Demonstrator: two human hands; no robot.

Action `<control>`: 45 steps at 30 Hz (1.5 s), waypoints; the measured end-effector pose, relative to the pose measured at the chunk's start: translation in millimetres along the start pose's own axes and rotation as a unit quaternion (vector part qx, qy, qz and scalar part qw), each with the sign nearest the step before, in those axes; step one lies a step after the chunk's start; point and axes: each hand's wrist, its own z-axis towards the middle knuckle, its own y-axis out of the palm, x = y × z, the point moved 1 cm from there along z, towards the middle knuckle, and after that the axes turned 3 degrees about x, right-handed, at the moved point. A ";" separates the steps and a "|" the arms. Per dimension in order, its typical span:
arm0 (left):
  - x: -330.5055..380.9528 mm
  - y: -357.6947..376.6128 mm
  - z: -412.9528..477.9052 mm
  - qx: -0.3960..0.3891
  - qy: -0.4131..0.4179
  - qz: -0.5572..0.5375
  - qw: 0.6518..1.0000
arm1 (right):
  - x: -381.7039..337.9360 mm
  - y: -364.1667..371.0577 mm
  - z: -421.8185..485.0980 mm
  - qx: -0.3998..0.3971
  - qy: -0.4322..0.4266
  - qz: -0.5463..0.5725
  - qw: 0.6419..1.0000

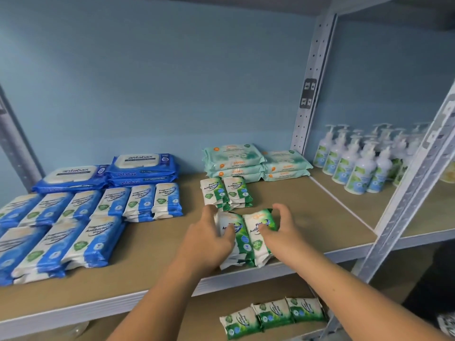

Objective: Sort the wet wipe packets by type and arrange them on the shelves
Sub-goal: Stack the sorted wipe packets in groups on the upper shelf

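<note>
Between left hand (209, 238) and right hand (280, 230), side by side on brown wooden shelf board (307, 217): two stacks of green-and-white soft plastic wipe packets (258, 232). Gripped at outer edges with curled fingers (279, 208), thumbs on top. Just beyond grip, two similar green stacks (226, 191); well left of it, blue-and-white packets (98, 232).

Labels you can actually read on the shelf

Dark blue packs (144, 168) say "antabax"; green packets (246, 232) "Pine Antibacterial Wipes"; blue-white packets (98, 237) "Fragrance Antibacterial Wipes"; mint packs (232, 159) "ANTIBACTERIAL".
</note>
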 end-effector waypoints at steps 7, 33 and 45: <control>-3.0 -13.4 0.7 -0.002 0.013 0.149 0.989 | 1.2 -10.3 -6.2 0.025 -0.129 -0.134 0.982; 8.3 -10.6 -36.1 -0.062 0.113 0.090 0.988 | 21.5 -23.6 -24.2 -0.077 -0.251 -0.242 0.934; 32.6 53.8 -10.2 -0.052 0.191 0.026 0.980 | 61.7 -52.9 -6.0 0.011 -0.203 -0.241 0.949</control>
